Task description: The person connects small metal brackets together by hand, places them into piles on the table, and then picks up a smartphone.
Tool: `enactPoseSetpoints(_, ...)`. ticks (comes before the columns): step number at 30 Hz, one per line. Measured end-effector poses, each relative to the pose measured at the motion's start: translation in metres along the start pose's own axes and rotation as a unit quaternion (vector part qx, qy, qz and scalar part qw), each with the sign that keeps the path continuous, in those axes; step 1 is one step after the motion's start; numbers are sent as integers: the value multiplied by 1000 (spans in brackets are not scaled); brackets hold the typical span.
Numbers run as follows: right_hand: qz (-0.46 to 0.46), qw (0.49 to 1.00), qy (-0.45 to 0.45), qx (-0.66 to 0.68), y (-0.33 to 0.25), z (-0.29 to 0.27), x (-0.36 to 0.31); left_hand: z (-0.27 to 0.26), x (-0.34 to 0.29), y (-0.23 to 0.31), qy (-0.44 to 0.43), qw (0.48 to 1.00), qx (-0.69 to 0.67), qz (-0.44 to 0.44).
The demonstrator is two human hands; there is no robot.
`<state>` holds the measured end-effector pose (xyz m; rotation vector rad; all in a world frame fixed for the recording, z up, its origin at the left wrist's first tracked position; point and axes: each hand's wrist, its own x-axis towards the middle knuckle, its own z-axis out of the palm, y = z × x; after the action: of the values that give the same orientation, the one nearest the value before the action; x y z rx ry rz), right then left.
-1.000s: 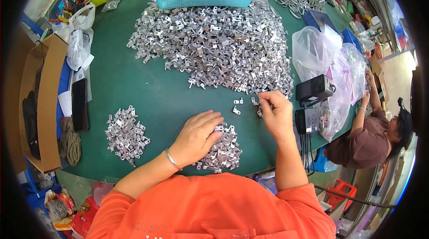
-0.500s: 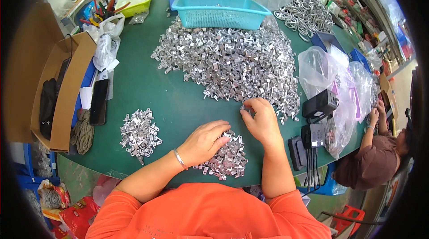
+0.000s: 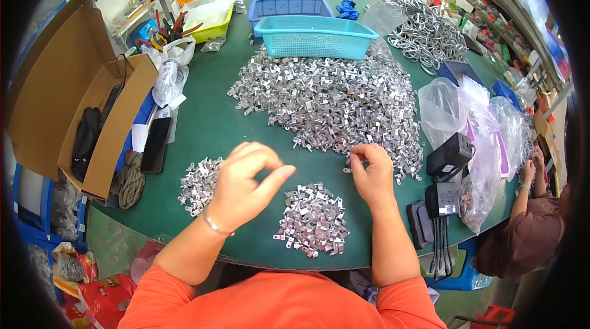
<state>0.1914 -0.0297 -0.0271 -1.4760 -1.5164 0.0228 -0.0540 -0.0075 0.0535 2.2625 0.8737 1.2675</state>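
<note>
At lower centre, a loose mound of silvery metal brackets (image 3: 311, 221) lies on the green table. Left of centre, the left hand (image 3: 247, 182) is half-curled, thumb out, contents hidden, partly covering a smaller pile (image 3: 198, 189); right of centre, the right hand (image 3: 372, 173) bends its fingers beside the upper-centre heap (image 3: 332, 98), its grip unclear.

on the table (image 3: 212, 98), a heap of brackets (image 3: 332, 104) fills the middle, with a basket (image 3: 316, 39) at its far edge and a tray (image 3: 270, 7) behind that. nearer lie two piles, one near the table's edge (image 3: 311, 224), the other to its left (image 3: 198, 187). a phone (image 3: 157, 144) and a box (image 3: 120, 144) lie left, a bag (image 3: 439, 110) right, rings (image 3: 424, 34) far right.
</note>
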Motion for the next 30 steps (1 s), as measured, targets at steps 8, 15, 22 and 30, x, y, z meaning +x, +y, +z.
enactPoseSetpoints(8,-16,1000,-9,21,-2,3,-3,62,63,-73,-4,978,153,144)
enactPoseSetpoints(15,13,998,6,56,2,1,-4,92,86,-111,-109,960,211,151)
enactPoseSetpoints(22,21,997,-3,79,-4,2,-2,88,97,-115,-176,943,209,189)
enactPoseSetpoints(30,52,985,-34,161,-18,5,-8,75,63,-72,-119,981,-16,-151)
